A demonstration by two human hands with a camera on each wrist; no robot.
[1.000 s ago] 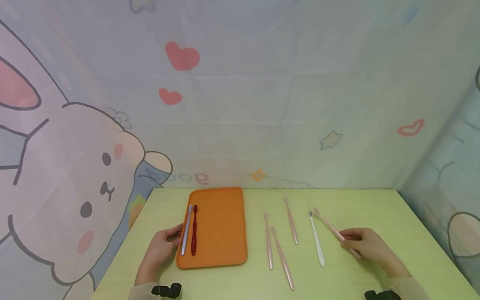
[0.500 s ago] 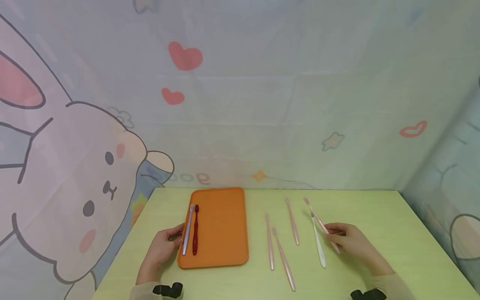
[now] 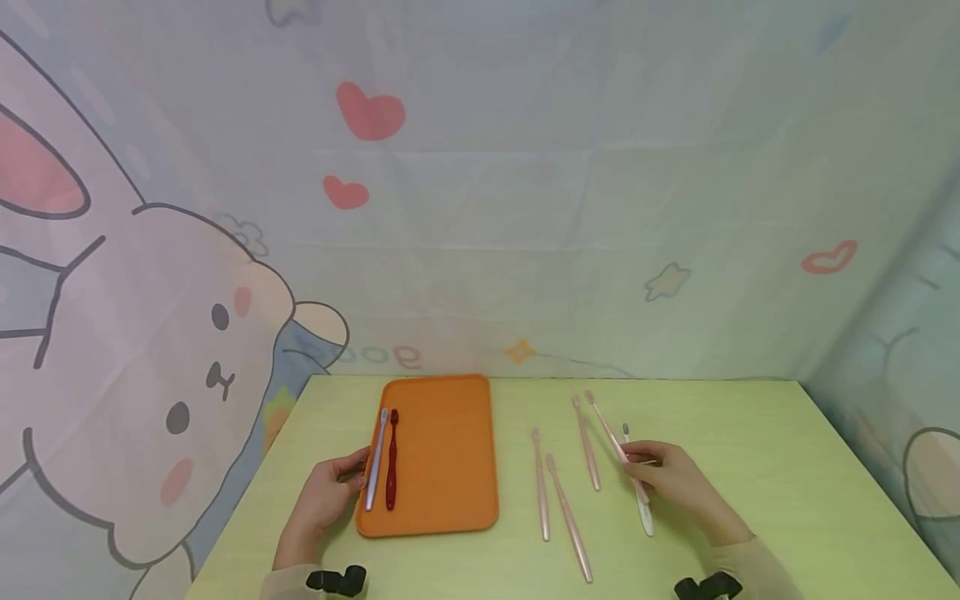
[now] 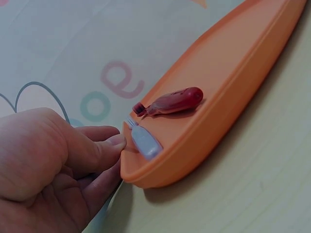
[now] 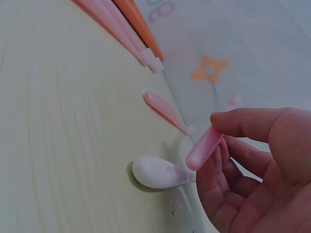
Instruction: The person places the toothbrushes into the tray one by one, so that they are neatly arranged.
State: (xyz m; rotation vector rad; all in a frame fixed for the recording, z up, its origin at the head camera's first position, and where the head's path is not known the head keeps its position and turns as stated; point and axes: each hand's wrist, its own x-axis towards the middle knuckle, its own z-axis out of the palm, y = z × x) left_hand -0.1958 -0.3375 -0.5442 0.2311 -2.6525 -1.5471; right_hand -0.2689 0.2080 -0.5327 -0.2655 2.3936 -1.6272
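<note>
left hand point(image 3: 322, 500) curled against orange tray point(image 3: 442, 467) edge, fingertips pinching lilac toothbrush point(image 3: 375, 460) beside dark red toothbrush point(image 3: 391, 460). three pink toothbrushes point(image 3: 558, 492) on green table point(image 3: 750, 450). right hand point(image 3: 671, 483) gripping raised pink toothbrush point(image 3: 606, 429) over white toothbrush point(image 3: 645, 517).

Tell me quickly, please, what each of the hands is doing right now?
Left hand: fingers curled at the orange tray's left rim, touching it.
Right hand: pinching a pink toothbrush.
</note>
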